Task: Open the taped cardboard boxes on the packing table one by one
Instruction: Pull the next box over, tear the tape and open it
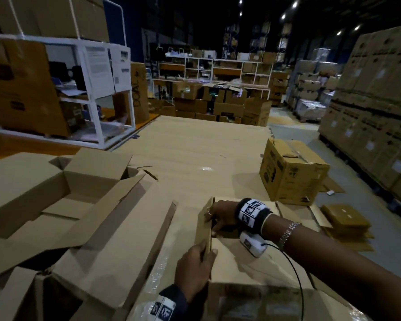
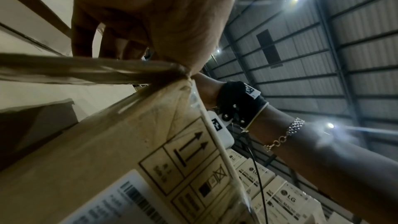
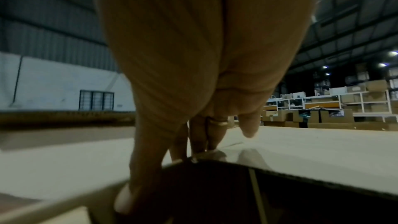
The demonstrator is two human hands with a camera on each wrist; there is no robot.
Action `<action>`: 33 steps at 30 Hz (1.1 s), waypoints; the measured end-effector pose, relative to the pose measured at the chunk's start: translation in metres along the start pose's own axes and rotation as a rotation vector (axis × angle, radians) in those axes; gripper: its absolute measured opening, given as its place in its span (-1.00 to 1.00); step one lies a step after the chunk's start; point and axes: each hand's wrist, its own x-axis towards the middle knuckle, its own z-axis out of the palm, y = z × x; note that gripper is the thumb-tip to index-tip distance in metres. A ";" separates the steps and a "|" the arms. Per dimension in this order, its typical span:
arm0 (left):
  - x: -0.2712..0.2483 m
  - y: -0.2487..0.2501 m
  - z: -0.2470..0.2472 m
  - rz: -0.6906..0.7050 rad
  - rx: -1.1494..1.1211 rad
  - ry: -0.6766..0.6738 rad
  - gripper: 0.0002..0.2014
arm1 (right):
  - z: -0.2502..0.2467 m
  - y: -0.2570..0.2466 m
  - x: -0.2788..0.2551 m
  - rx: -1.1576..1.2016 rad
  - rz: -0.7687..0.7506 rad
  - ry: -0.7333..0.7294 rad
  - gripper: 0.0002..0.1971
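Nearest, the left hand [image 1: 193,267] grips the raised flap [image 1: 206,230] of the cardboard box [image 1: 245,269] on the counter [image 1: 195,154], fingers [image 2: 84,40] curled over its edge. Just beyond, the right hand [image 1: 219,215] pinches the same flap (thumb inside, fingers [image 3: 198,139] outside). Farther left lie opened boxes [image 1: 44,193]; farther right stands another box [image 1: 292,172].

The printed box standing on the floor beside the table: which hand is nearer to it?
Right. The right hand grips the far end of the raised flap, closer to the printed box. The left hand grips the flap's near end, farther away.
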 end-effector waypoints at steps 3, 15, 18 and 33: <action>-0.001 0.004 -0.001 0.081 0.049 0.011 -0.61 | 0.002 0.007 -0.031 0.073 0.010 0.064 -0.45; 0.038 0.037 -0.013 0.365 0.187 -0.164 -0.34 | 0.065 0.052 -0.161 0.194 0.367 0.336 -0.61; 0.033 0.053 -0.021 0.421 0.099 -0.104 -0.41 | 0.058 0.028 -0.193 0.232 0.385 0.553 -0.67; -0.087 0.034 0.003 0.493 0.013 -0.207 -0.67 | 0.175 -0.089 -0.276 0.522 0.463 0.636 -0.71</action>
